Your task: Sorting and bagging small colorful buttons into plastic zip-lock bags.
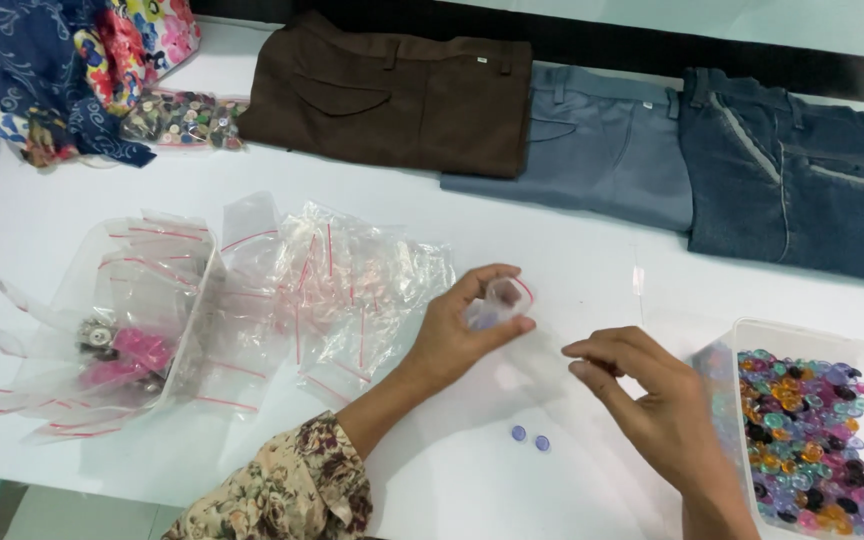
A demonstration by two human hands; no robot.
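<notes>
My left hand pinches a small clear zip bag with a red seal strip, raised just above the tabletop. My right hand hovers beside it, fingers curled narrow; I cannot tell whether they hold anything. Two small purple buttons lie on the tabletop below and between my hands. Right of my right hand sits a clear tub of coloured buttons; left of my left hand lies a heap of empty zip bags.
</notes>
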